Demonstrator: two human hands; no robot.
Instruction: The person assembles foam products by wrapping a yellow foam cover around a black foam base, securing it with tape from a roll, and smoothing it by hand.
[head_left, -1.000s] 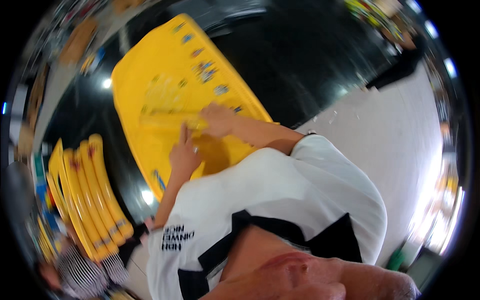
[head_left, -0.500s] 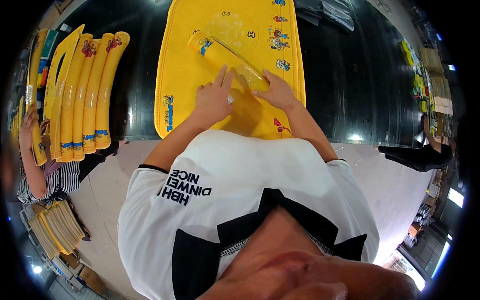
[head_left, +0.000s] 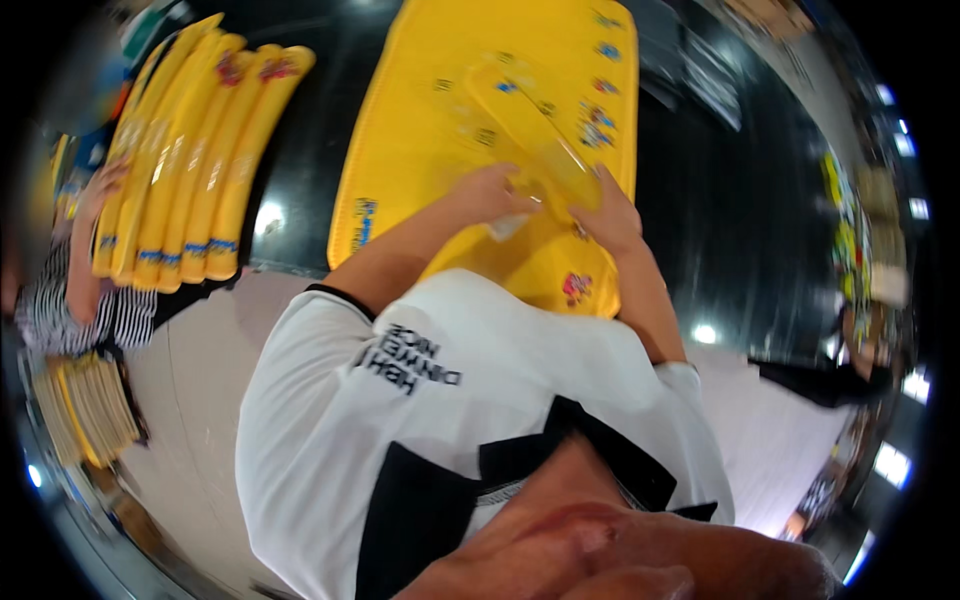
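Observation:
A rolled yellow mat in a clear plastic sleeve (head_left: 530,118) lies slantwise on a large flat yellow mat (head_left: 410,130) with small printed cartoon figures. My right hand (head_left: 612,215) grips the near end of the roll, thumb on one side and fingers on the other. Just to its left, my left hand (head_left: 488,195) is closed, its fingers curled and partly smeared by motion. Beside those fingers shows a small piece of clear, whitish plastic (head_left: 515,222); whether they hold it is unclear.
Several rolled yellow mats (head_left: 205,160) lie side by side at the left of the black table (head_left: 730,240). A person's hand (head_left: 103,185) touches the outermost one. Dark plastic sheets (head_left: 708,80) lie at the far right. Stacked flat boards (head_left: 88,410) stand at lower left.
My left hand has gone from stretched fingers on the roll to curled fingers nearer its end. The view has shifted, and the co-worker's hand now lies on the mats at left.

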